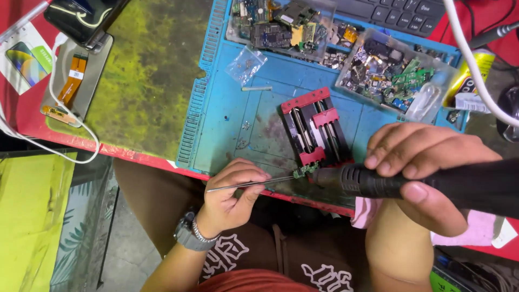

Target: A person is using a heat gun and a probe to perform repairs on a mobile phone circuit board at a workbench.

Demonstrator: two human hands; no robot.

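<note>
My left hand (233, 193) pinches slim metal tweezers (248, 184) whose tips reach a small green circuit board (300, 172) at the near end of a red and black clamp holder (314, 130). In my right hand (427, 170) is a thick black hot-air tool handle (432, 186), its nozzle pointing left at the same small board. The holder sits on a blue work mat (227, 130) at the table's near edge. A watch is on my left wrist.
Two clear trays of circuit boards and parts (281, 24) (389, 73) stand at the back of the mat. A small plastic bag (246, 65) lies by them. A keyboard (400, 11) is behind. A phone with a flex cable (73, 81) and white cord lies left.
</note>
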